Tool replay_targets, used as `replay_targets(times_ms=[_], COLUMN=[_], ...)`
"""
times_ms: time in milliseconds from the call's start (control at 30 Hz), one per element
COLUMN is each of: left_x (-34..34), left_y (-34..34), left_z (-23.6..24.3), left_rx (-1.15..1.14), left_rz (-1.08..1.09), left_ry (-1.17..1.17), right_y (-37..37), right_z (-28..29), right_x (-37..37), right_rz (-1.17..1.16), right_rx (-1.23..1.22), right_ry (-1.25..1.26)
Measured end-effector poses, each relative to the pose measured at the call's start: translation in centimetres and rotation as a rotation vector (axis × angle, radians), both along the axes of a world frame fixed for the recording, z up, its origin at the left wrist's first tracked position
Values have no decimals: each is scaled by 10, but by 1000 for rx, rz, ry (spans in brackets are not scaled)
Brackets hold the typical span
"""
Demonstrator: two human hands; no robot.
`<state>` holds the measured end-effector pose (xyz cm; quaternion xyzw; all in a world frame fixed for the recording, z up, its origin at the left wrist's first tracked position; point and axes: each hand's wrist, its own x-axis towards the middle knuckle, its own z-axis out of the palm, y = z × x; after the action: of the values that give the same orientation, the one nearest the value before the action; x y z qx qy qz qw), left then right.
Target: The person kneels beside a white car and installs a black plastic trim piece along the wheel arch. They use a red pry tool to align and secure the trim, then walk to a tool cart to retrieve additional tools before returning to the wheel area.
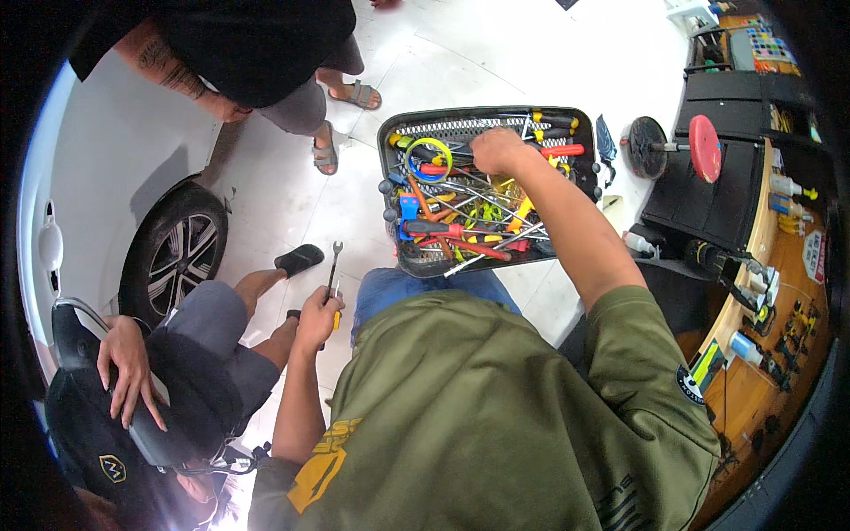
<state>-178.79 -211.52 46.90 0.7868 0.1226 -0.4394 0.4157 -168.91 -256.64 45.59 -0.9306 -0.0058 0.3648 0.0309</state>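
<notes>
Head view, far left: a white car (115, 133) borders the scene; a co-worker's hand (131, 367) lies, fingers fanned, over a dark curved surface.
Wheel (180, 252): black tire, spoked rim, near the seated co-worker's legs.
Standing co-worker (257, 53): black shirt, grey shorts and strapped sandals, beside the car.
Left hand (316, 319): fingers wrapped around a wrench (334, 265), forked end pointing away from the wearer (a yellow piece (336, 319) shows beside the fingers, its kind unclear).
Tool tray (383, 146): black-rimmed, in front of the wearer, heaped with screwdrivers, pliers and a yellow-green ring (410, 157) near its upper left corner; a black-and-red handle (432, 228) lies lower down.
Right hand (498, 150): reaching over the tray's upper middle, fingers curled downward, tips hidden; whether they grip anything cannot be told.
Red disc (705, 149): fixed on a metal rod, well apart from the tray.
Wooden bench (753, 416), far right: small tools and bottles along it.
</notes>
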Motion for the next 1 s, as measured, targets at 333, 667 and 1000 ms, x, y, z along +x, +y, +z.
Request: replay_targets(times_ms=[333,667,1000], left_x=[27,-30,-86], left_y=[-59,-133,-190], left_z=[40,52,108], left_rx=[-159,-191,-18], left_rz=[68,81,-122], left_ry=[-20,-53,-200], right_y=[-43,-37,-42], right_z=[42,14,-8], right_x=[-112,-170,-171], right_rz=[-469,-340,-376], right_rx=[304,79,474], right_ry=[-706,-268,-609])
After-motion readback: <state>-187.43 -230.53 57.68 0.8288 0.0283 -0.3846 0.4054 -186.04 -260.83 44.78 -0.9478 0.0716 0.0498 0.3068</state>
